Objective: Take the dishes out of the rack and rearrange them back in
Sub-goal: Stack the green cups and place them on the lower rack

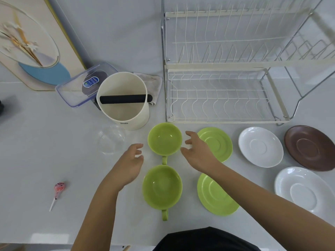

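Dishes lie out on the white counter (54, 145) in front of the empty two-tier rack (224, 98), and my two hands flank the far green cup (164, 138), which sits just before the rack's front left corner. My left hand (129, 163) hovers at the cup's left side, fingers loosely spread and holding nothing; my right hand (196, 152) hovers at its right side, fingers likewise parted and empty, partly above the far green saucer (220, 142). Neither hand appears to touch the cup, though the gap is small. The cup lies squarely between my palms and slightly ahead of them, its handle pointing back toward me, so both hands look about equally near. I judge a two-handed lift toward the rack as the likely next move.

Nearer me than that cup, almost touching its handle, sits the second green cup (162, 186), with the near green saucer (216, 195) to its right. Right of the far cup run a white saucer (260, 146), a brown saucer (310, 147) and a second white saucer (304, 189). Left of it stand a cream canister (125, 107) and a clear glass bowl (111, 142).
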